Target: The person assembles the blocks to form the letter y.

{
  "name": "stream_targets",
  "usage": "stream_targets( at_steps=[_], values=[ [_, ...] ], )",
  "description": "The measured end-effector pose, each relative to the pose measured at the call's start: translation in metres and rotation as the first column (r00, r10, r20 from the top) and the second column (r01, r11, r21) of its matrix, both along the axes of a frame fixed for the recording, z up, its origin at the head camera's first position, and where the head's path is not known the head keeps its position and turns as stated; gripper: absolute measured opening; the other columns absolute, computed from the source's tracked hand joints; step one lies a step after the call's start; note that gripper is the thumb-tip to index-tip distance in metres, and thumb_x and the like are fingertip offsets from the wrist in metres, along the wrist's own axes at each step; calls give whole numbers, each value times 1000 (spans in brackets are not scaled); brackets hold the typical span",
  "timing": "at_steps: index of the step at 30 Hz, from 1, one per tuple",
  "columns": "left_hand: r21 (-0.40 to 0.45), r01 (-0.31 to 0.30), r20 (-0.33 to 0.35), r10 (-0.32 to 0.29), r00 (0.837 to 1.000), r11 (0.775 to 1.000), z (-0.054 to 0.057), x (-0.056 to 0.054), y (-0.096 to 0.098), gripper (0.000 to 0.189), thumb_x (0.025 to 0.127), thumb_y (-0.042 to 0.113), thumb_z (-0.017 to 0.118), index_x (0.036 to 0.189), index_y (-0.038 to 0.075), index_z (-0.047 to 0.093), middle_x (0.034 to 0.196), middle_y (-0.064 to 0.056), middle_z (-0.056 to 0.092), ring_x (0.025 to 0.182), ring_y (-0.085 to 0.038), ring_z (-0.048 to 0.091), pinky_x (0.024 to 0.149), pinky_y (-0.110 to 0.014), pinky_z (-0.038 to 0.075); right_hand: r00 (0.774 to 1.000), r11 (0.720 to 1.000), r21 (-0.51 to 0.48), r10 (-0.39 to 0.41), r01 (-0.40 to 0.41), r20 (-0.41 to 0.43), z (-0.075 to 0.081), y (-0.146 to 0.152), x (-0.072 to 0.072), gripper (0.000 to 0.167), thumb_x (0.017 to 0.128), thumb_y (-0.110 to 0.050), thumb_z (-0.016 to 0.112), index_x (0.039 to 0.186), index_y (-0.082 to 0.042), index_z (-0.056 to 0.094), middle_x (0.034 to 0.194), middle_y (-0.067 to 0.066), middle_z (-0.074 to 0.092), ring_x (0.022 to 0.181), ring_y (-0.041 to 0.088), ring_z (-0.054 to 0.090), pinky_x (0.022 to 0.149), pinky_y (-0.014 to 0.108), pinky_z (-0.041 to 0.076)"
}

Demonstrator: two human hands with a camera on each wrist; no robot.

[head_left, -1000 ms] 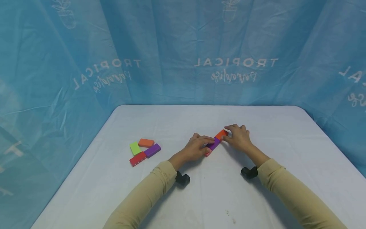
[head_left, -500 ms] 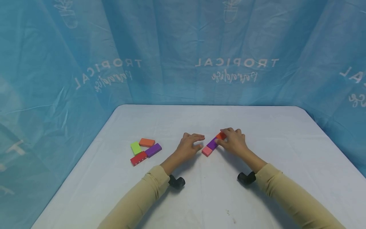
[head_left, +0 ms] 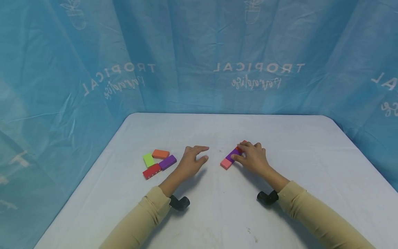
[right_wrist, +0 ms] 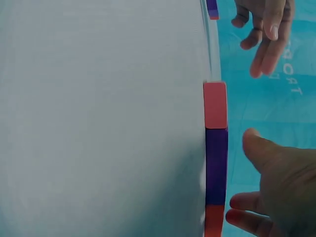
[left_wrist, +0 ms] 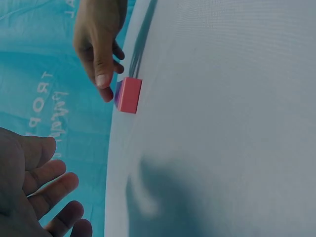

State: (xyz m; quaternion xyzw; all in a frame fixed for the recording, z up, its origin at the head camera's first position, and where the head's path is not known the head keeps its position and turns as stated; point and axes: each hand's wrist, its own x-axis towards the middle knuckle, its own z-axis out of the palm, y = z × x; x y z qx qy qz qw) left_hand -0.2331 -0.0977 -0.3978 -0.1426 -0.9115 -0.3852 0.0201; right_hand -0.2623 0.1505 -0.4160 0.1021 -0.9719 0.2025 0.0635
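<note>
Pink-ended block row (head_left: 231,156), slanted lengthwise toward the far right corner of the table (head_left: 298,141), is overhung by the nearer right hand (head_left: 252,157), thumb and fingers parted; the left hand (head_left: 190,162) is held spread, apart.

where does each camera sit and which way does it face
Head: on the head, facing forward and down at the table, row of blocks and curtain; left hand, right hand and sleeves show.
Left wrist: on that wrist, picture turned sideways, looking across the table at the pink block; left hand at lower left, right hand at upper left.
Right wrist: on that wrist, also sideways, looking along the row; right hand at lower right, left hand at upper right.
Both wrist views share the pink block and both hands.
</note>
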Motion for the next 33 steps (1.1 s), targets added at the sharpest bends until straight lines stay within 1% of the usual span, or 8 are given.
stream_targets(
  at_steps=[5, 10, 13, 18, 20, 23, 28, 33],
  values=[
    [21, -37, 12, 36, 999, 999, 4, 8, -12, 37, 93, 23, 58, 129, 17, 58, 135, -3, 55, 109, -26, 44, 86, -40, 44, 1000, 1000, 15, 3, -2, -31, -2, 0, 2, 60, 83, -47, 66, 129, -9, 59, 136, 11, 55, 110, 41, 44, 82, 49, 33],
    [23, -65, 36, 64, 997, 998, 3, 16, -21, 36, 92, 21, 58, 128, 17, 59, 134, -4, 56, 109, -25, 44, 86, -42, 45, 999, 1000, 30, -4, 6, -48, -3, 1, 3, 61, 83, -47, 66, 130, -8, 57, 136, 13, 54, 107, 40, 44, 81, 49, 33],
    [32, -72, 44, 70, 997, 997, 2, 22, -25, 36, 91, 20, 59, 126, 16, 60, 132, -5, 57, 109, -23, 45, 88, -43, 45, 999, 1000, 25, -12, 13, -51, -4, 2, 3, 63, 83, -47, 66, 131, -8, 56, 136, 14, 54, 106, 39, 44, 80, 47, 33],
    [41, -74, 27, 73, 997, 996, 1, 32, -31, 34, 90, 19, 61, 124, 17, 62, 130, -4, 60, 110, -22, 46, 89, -43, 45, 998, 1000, 18, -17, 18, -65, -5, 2, 3, 62, 83, -45, 68, 130, -7, 56, 134, 16, 55, 105, 40, 43, 78, 46, 33],
    [42, -79, 36, 78, 996, 996, 3, 36, -33, 35, 90, 19, 61, 124, 18, 62, 129, -4, 59, 111, -23, 47, 89, -44, 46, 998, 1000, 18, -20, 21, -67, -5, 2, 3, 62, 82, -44, 68, 130, -7, 57, 134, 16, 55, 107, 40, 43, 79, 46, 32],
    [39, -98, 66, 95, 993, 994, 5, 41, -35, 34, 90, 21, 61, 124, 22, 61, 129, -2, 58, 113, -22, 47, 90, -44, 46, 997, 999, 25, -22, 24, -72, -6, 2, 3, 61, 82, -44, 69, 130, -7, 57, 134, 15, 55, 108, 41, 43, 79, 47, 32],
    [51, -122, 94, 117, 989, 991, 9, 48, -43, 34, 90, 22, 61, 124, 23, 61, 131, 0, 57, 120, -19, 46, 94, -46, 47, 997, 999, 26, -23, 25, -74, -6, 2, 3, 61, 82, -43, 69, 129, -6, 57, 133, 15, 55, 108, 40, 43, 79, 47, 32],
    [53, -150, 93, 144, 985, 987, 12, 53, -58, 36, 90, 19, 61, 125, 21, 61, 133, -5, 53, 130, -24, 41, 97, -49, 45, 997, 999, 32, -23, 25, -74, -6, 2, 3, 61, 81, -44, 70, 129, -7, 58, 133, 15, 56, 107, 40, 44, 79, 46, 33]
  ],
)
